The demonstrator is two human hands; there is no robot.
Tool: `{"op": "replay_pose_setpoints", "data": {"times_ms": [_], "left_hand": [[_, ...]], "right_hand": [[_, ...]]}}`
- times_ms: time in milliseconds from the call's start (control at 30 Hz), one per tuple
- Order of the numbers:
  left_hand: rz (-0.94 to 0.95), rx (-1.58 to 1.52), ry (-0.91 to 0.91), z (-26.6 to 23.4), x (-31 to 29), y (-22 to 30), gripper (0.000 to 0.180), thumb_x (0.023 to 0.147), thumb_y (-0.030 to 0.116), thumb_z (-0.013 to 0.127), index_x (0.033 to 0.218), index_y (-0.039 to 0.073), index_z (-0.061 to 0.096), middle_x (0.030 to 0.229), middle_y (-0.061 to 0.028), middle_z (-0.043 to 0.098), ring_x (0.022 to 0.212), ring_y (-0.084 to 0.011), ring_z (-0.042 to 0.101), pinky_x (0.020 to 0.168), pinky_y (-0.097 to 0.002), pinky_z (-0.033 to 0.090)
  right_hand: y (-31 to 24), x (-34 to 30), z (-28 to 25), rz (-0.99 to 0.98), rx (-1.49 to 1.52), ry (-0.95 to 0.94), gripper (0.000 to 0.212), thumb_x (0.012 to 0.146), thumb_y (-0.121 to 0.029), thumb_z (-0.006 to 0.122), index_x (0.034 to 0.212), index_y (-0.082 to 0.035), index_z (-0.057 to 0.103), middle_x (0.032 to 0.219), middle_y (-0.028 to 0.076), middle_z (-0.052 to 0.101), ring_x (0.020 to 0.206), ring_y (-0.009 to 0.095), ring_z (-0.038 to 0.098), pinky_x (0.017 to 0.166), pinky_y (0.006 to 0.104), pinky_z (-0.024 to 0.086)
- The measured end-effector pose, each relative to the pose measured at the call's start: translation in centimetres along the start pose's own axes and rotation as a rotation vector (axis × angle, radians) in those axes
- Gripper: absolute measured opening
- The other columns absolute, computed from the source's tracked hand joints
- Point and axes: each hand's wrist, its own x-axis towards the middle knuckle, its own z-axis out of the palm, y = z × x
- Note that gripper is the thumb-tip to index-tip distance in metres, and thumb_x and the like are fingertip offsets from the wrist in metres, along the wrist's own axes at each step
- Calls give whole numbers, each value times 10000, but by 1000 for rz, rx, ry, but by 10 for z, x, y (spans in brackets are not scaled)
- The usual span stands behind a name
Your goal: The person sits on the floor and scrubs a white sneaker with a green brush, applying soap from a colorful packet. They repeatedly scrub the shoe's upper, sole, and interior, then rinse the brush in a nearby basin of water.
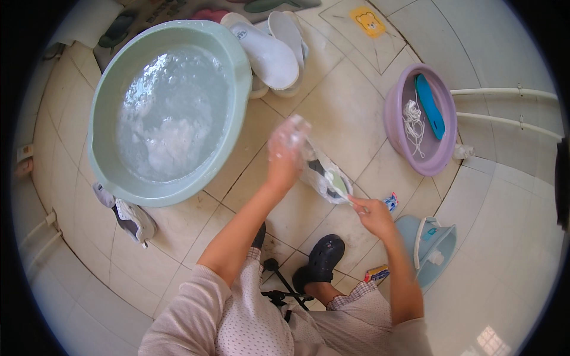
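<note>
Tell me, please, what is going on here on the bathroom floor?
A seated person is scrubbing a sneaker: the left hand, covered in suds, holds it up while the right hand works a small brush on it. A green basin of soapy water stands at the left; a purple basin holds laces and a blue insole.
</note>
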Motion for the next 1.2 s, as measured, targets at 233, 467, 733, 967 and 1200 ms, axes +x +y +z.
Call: {"op": "replay_pose_setpoints", "data": {"times_ms": [233, 467, 733, 967, 1200], "left_hand": [[340, 31, -616, 10, -37, 5, 211, 674, 161, 677, 877, 102, 673, 1173, -96, 540, 1249, -261, 369, 1094, -461, 218], [359, -111, -523, 29, -39, -15, 168, 566, 193, 733, 680, 83, 676, 1321, -106, 435, 1310, -260, 304, 1095, -452, 248], [429, 21, -731, 36, -27, -18, 183, 622, 216, 724, 745, 82, 701, 1372, -111, 398, 1329, -242, 277, 1115, -391, 218], [184, -67, -758, 39, -5, -4, 273, 714, 291, 667, 876, 72, 689, 1179, -107, 536, 1186, -243, 440, 1056, -403, 291], [265, 151, -622, 66, 1, -5, 235, 729, 183, 630, 950, 107, 651, 982, -51, 608, 1026, -220, 511, 873, -369, 418]], "right_hand": [[23, -7, -6, -178, -262, -18, 344, 814, -104, 546, 1143, -172, 616, 717, 161, 605, 608, 282, 585, 586, 379, 461], [19, 34, 17, -413, -822, 219, 534, 776, -50, 504, 1300, -146, 470, 703, 121, 562, 562, 258, 606, 473, 372, 471], [12, 28, 29, -488, -974, -55, 426, 788, -78, 510, 1214, -68, 529, 684, 115, 551, 558, 233, 600, 474, 342, 479], [5, 49, 21, -416, -928, 164, 474, 773, -73, 524, 1246, -98, 519, 713, 108, 552, 557, 231, 598, 477, 333, 480], [30, 39, 21, -294, -693, 187, 474, 770, -72, 540, 1219, -223, 564, 680, 148, 582, 558, 297, 594, 527, 394, 483]]}}
